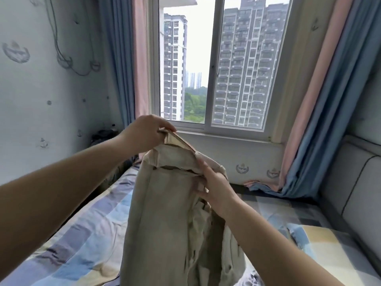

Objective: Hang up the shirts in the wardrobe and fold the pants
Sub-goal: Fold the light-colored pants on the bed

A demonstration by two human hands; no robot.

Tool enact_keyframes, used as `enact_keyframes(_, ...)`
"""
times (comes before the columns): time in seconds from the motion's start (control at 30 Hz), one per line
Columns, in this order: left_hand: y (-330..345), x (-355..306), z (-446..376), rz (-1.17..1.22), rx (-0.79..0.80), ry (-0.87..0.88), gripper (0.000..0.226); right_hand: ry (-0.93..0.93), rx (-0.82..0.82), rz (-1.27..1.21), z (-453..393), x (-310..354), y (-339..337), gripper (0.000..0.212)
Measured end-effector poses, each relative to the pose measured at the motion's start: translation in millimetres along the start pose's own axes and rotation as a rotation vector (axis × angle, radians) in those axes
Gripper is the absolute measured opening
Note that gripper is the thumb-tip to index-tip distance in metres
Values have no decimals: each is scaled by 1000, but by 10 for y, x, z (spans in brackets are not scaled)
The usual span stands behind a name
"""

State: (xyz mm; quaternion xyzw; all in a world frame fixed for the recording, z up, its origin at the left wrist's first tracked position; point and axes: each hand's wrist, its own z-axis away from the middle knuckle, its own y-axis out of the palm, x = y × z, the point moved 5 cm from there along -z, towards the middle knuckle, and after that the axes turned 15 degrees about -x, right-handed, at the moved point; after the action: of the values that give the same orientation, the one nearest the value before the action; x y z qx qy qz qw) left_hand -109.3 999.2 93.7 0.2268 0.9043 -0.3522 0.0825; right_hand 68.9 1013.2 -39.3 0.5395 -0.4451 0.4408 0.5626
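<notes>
A pair of beige pants (162,213) hangs in the air in front of me, waistband up, legs dropping out of the frame's bottom edge. My left hand (144,134) pinches the far top corner of the waistband, raised near the window sill. My right hand (214,188) grips the nearer side of the waistband, lower and to the right, with its fingers curled into the cloth. No shirts or wardrobe are in sight.
A bed with a blue, grey and yellow checked sheet (86,230) lies below the pants. A padded grey headboard (350,182) stands at the right. A window (222,65) with blue and pink curtains (321,112) is straight ahead. A dark bundle (103,135) sits in the far left corner.
</notes>
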Motion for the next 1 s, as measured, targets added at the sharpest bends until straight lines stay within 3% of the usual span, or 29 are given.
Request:
enact_keyframes(0.07, 28, 29, -68, 97, 19, -100, 37, -225, 39, 317, 34, -33, -91, 18)
enact_keyframes(0.13, 37, 54, -103, 189, 21, -168, 38, -466, 31, 562, 54, -63, -163, 29)
enact_keyframes(0.27, -30, 139, -189, 383, 14, -360, 39, -929, -205, 597, 234, 50, -320, 35)
enact_keyframes(0.33, -75, 164, -220, 453, 8, -438, 41, -1041, -286, 548, 257, 121, -378, 45)
enact_keyframes(0.43, -175, 178, -259, 443, -12, -445, 41, -872, -336, 744, 36, 137, -415, 58)
enact_keyframes(0.53, -287, 245, -284, 428, -56, -435, 43, -660, -276, 1128, -213, -37, -449, 20)
enact_keyframes(0.73, -519, 634, -205, 381, -228, -541, 45, -532, -242, 1686, -591, -377, -728, 22)
enact_keyframes(0.8, -638, 811, -151, 401, -313, -621, 43, -439, -219, 1654, -643, -481, -857, 18)
enact_keyframes(0.87, -713, 942, -102, 451, -362, -697, 40, -349, -127, 1439, -622, -630, -824, 22)
enact_keyframes(1.0, -749, 1015, -52, 471, -371, -749, 38, -353, 178, 1109, -360, -950, -87, 80)
